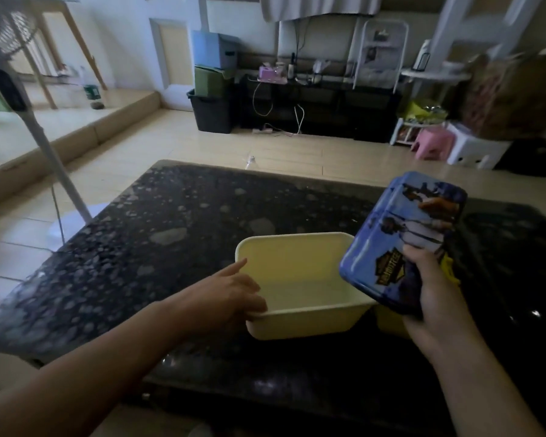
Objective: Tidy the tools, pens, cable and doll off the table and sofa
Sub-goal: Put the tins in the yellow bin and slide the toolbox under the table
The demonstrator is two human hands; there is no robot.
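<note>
My right hand clamps the near end of a blue printed pencil box, likely stiff, light and slick, while my left hand grips a pale yellow plastic tub by its rim.

Left edge of frame: white fan pole leaning up from a round base on the tiled floor. Upper centre: blue box stacked on green box, over a black bin, beside a low black cabinet carrying a pink box. Right of the cabinet: pink stool touching a white stool.
</note>
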